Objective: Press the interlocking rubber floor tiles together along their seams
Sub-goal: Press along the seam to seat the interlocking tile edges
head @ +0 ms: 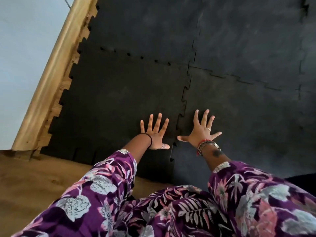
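Black rubber floor tiles with jigsaw edges cover the floor. My left hand [155, 134] lies flat, fingers spread, on the near-left tile [111, 103]. Flat on the near-right tile [248, 120] rests my right hand [201, 132], also spread, holding nothing. Between the two hands runs the toothed seam [182, 106], with small gaps showing near my thumbs. A second seam [136, 56] crosses farther away and shows several open notches.
A wooden skirting board [51, 69] and pale wall [22, 48] run along the left. Bare wood floor [34, 177] lies at the near left, beside the tiles' free toothed edge. More tiles [248, 40] extend far and right. My purple floral sleeves fill the bottom.
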